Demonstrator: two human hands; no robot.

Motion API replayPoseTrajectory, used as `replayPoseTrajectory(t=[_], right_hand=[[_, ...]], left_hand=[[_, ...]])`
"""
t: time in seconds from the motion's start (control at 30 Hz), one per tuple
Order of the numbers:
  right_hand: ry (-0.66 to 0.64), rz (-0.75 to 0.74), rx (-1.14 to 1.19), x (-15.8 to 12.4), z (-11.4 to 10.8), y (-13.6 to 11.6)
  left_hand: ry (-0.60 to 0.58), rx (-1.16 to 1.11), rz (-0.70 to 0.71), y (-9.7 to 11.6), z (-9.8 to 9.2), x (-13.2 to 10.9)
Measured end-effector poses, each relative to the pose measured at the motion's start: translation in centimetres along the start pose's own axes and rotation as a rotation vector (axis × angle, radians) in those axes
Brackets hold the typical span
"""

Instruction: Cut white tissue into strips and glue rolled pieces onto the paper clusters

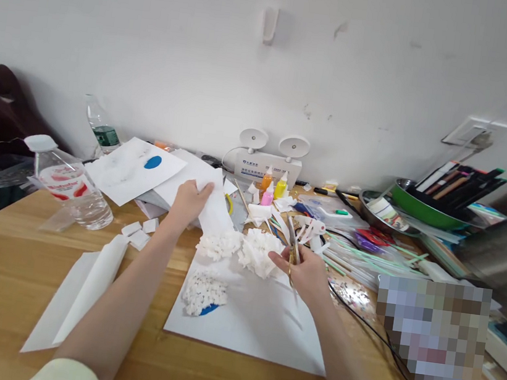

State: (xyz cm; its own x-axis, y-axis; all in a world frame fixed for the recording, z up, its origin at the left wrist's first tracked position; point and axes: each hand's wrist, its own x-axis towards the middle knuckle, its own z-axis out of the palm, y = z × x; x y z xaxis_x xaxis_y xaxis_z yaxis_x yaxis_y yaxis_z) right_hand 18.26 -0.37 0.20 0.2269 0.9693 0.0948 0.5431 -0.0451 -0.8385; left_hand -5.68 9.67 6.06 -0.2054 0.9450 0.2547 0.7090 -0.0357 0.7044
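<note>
Scissors (293, 245) sit in our right hand (310, 275), over the large white sheet (257, 334) that lies on the bench (142, 356). Our left hand (193, 199) pinches a white paper (213, 214) — its lower end reaches the crumpled white clumps (261, 254). Nearer us on the sheet, a speckled white mound (203, 290) partly covers a blue shape (209, 310) — apart from both our hands.

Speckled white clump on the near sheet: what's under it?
A blue patch pokes out at the lower right of the clump, on the white sheet. Anything else underneath is covered.
</note>
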Motion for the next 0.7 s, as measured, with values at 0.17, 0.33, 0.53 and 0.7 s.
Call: replayPoseTrajectory(t=[0.17,0.33,0.53,0.7], right_hand=[[0.04,0.011,-0.086,0.8,-1.0,0.5],[0.088,0.008,-0.177,1.3,-1.4,1.0],[0.144,-0.025,-0.194,1.8,-1.8,1.6],[0.165,-0.066,-0.133,1.8,-2.2,1.2]], left_hand=[[0.076,-0.021,0.099,-1.9,-0.5,1.1],[0.244,-0.109,0.152,-2.1,-1.3,1.1],[0.352,-0.171,0.341,1.3,-2.3,-1.2],[0.15,-0.236,0.453,4.3,-1.7,-4.7]])
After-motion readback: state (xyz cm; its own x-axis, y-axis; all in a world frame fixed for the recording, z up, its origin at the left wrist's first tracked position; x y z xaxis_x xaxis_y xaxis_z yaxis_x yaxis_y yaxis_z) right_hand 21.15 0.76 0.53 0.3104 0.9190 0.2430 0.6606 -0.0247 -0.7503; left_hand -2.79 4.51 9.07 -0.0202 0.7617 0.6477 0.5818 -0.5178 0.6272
